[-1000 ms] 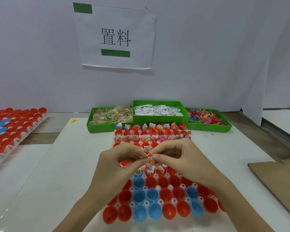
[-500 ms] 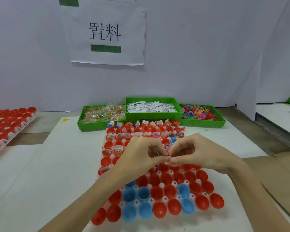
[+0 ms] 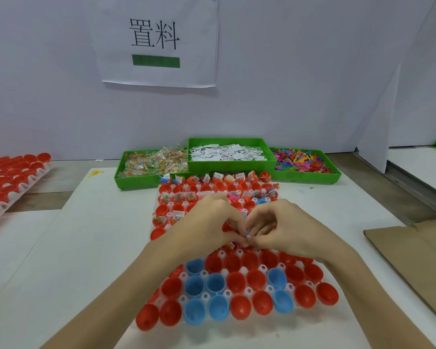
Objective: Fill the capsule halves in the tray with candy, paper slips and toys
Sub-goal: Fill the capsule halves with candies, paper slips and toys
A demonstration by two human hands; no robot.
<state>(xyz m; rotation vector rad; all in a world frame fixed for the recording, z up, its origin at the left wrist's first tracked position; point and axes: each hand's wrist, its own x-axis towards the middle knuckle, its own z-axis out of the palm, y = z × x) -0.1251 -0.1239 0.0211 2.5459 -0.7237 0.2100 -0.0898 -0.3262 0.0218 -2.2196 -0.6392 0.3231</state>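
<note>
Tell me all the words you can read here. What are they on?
"置料": big black characters on the white paper sign taped to the wall, above a plain green bar.
The paper slips in the middle green bin carry print too small to read.
The slips in the capsule tray: also unreadable.

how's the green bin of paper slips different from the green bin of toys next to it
The paper slip bin holds white slips; the toy bin holds bright multicoloured pieces. The paper slip bin stands in the middle of the row, its rim higher in view; the toy bin stands at the right end. Both are green rectangular trays.
</note>
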